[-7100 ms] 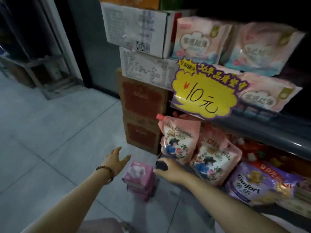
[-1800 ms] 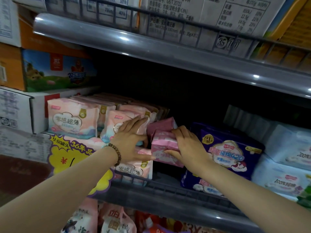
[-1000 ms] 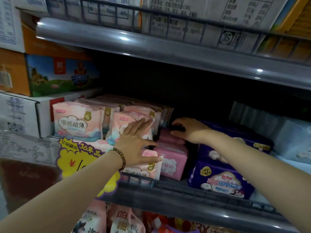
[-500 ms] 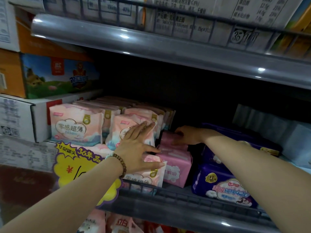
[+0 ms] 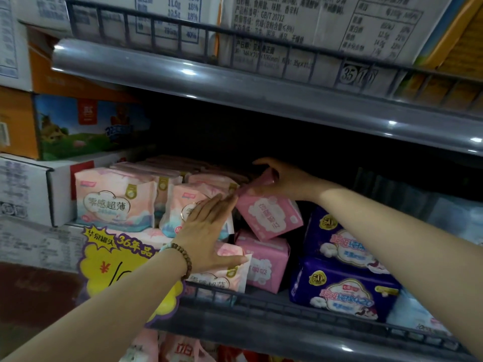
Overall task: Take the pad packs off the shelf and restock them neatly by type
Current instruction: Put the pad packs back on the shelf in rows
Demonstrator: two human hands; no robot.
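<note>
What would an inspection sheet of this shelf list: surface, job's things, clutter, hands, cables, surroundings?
Surface: shelf, wire rail in front.
Job's things: tilted pink pack over a second pink pack; pale packs left, purple packs right.
Clutter: price sign covers the rail's left end.
Hands: left hand flat against pale packs; right hand grips the tilted pink pack.
Cables: nothing seen.
Surroundings: boxes at left and on the shelf above.

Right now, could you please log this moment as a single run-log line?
left hand: pressing pale pink packs | right hand: gripping tilted pink pack over lower pink pack | purple packs: beside, right
</note>
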